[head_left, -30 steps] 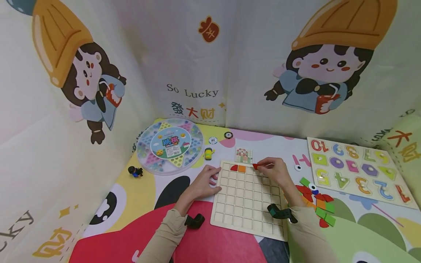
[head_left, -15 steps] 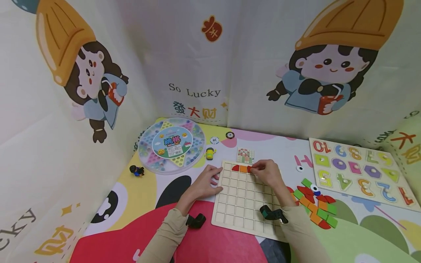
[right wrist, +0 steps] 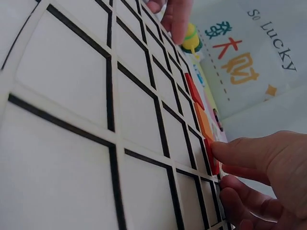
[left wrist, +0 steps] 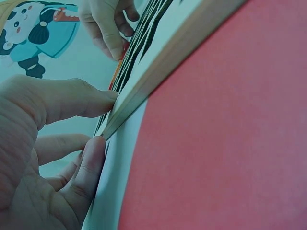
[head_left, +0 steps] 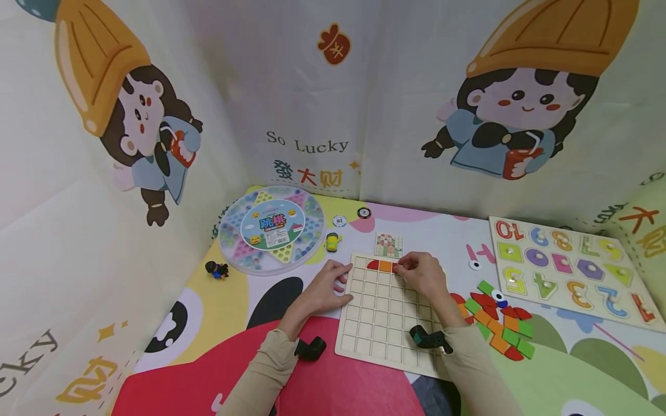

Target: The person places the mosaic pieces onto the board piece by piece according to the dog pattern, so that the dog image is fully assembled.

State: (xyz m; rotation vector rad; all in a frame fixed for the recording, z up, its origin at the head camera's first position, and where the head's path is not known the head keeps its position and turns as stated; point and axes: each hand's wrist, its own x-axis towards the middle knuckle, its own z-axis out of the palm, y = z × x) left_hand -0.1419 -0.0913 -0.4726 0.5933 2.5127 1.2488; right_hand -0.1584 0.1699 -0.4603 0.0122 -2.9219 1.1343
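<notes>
A wooden grid board lies on the table between my hands. My left hand touches its left edge with thumb and fingertip, also visible in the left wrist view as a hand beside the board's rim. With thumb and finger, my right hand pinches a small red tile in a cell of the top row; my fingers partly cover it. To its left in that row sit an orange square tile and a red curved-edged tile. A patterned card lies just beyond the board.
Loose red, orange and green tiles are scattered right of the board. A number puzzle board stands farther right. Back left are a round marble game, a yellow figure, a dark-haired figurine and two chips.
My right hand has moved left with the red tile, from above the board's top edge to the cell beside the orange tile. My left hand stays at the board's edge.
</notes>
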